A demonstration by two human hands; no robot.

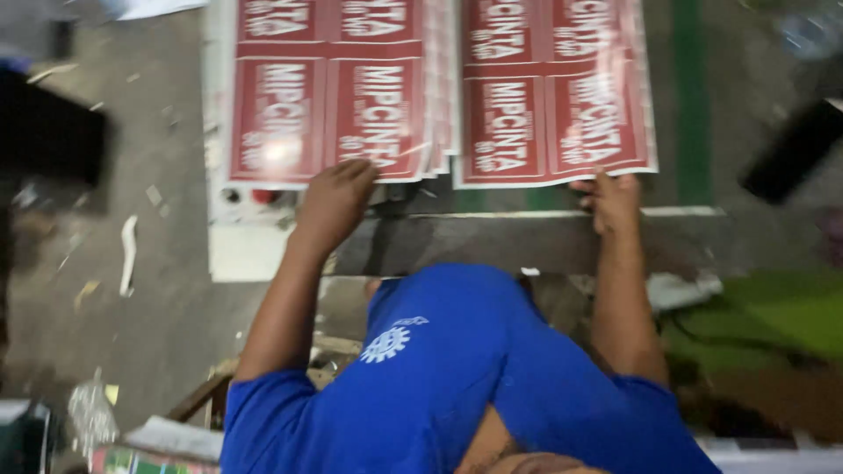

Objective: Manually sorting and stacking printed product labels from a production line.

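Two stacks of red printed sheets with white borders lie side by side in front of me. My left hand [334,200] sits with curled fingers on the near edge of the left stack [325,105]. My right hand [610,202] grips the near edge of the right stack [553,105], thumb on top. Both forearms reach forward out of blue sleeves [457,377]. The picture is blurred by motion.
A dark grey board [527,241] lies across just below the stacks, with a white slab [250,253] at its left. Paper scraps litter the grey floor [132,254] on the left. A green stripe [689,105] and green cloth [773,316] lie right.
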